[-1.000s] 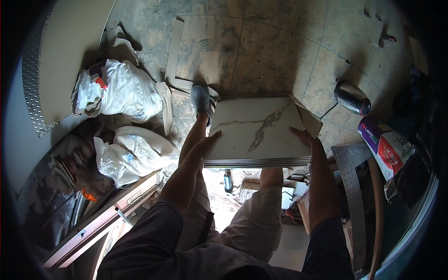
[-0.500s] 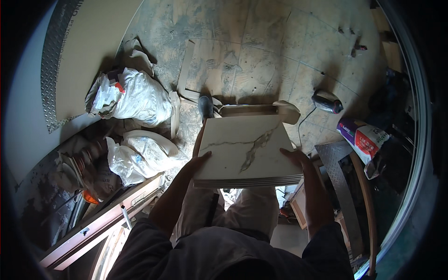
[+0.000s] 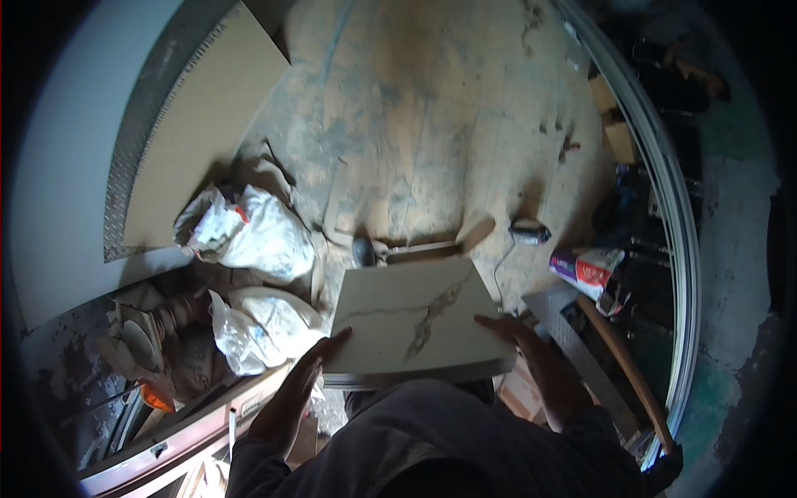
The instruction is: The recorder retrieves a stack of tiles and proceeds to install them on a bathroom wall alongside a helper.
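Observation:
A stack of large white tiles with brown-grey veining (image 3: pixel 398 340) is held level against the front of my body, above my legs. My left hand (image 3: pixel 330 349) grips its left edge, and my right hand (image 3: pixel 508 336) grips its right edge, both with fingers wrapped at the sides. Past the stack's far edge, a grey shoe (image 3: pixel 362 253) shows on the floor, beside an open cardboard piece (image 3: pixel 473 236).
A dusty floor (image 3: pixel 398 124) stretches ahead. White sacks (image 3: pixel 270 236) lie left, near leaning boards (image 3: pixel 187 141) and wooden framing (image 3: pixel 166 440). At right are a dark corded tool (image 3: pixel 529 231), a purple-red bag (image 3: pixel 585 272), a bent metal sheet (image 3: pixel 556 332) and long rails (image 3: pixel 685 249).
The tile stack and both hands have drawn in toward my body, covering more of my legs. The view has tilted, showing more floor ahead and rails at the right.

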Demonstrator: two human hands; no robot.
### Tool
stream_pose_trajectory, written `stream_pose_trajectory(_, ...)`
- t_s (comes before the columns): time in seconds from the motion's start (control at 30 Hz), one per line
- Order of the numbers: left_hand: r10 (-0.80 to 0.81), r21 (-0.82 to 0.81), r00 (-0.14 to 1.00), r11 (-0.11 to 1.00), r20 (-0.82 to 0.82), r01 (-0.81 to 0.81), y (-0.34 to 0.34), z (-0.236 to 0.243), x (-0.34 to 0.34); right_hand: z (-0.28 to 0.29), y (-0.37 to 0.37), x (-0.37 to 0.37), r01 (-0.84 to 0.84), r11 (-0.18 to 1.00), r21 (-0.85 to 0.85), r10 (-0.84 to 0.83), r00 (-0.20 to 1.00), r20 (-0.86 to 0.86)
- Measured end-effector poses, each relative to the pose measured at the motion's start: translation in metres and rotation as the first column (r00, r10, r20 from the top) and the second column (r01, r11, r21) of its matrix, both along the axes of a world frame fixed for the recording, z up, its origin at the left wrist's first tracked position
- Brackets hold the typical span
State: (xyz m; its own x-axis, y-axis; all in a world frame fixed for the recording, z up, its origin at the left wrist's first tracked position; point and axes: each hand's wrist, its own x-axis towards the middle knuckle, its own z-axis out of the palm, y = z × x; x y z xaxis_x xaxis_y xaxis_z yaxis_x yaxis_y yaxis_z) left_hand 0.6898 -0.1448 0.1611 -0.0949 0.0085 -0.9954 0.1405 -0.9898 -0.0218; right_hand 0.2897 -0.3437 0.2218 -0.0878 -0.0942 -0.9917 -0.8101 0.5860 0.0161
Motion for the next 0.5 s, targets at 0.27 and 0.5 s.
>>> stream_pose_trajectory(0.27, -0.198, -0.189, 0.980, 0.963, -0.012, 0.192, -0.115, 0.046, 0.082, 0.049, -0.033, 0.038, 0.123, 0.981, -0.148, -0.124, 0.992, -0.003)
stream_pose_trajectory(0.5, -0.257, -0.387, 0.949, 0.906, -0.184, 0.171, -0.300, 0.097, 0.119, 0.071, -0.097, 0.057, 0.233, 0.933, -0.274, -0.224, 0.973, 0.062)
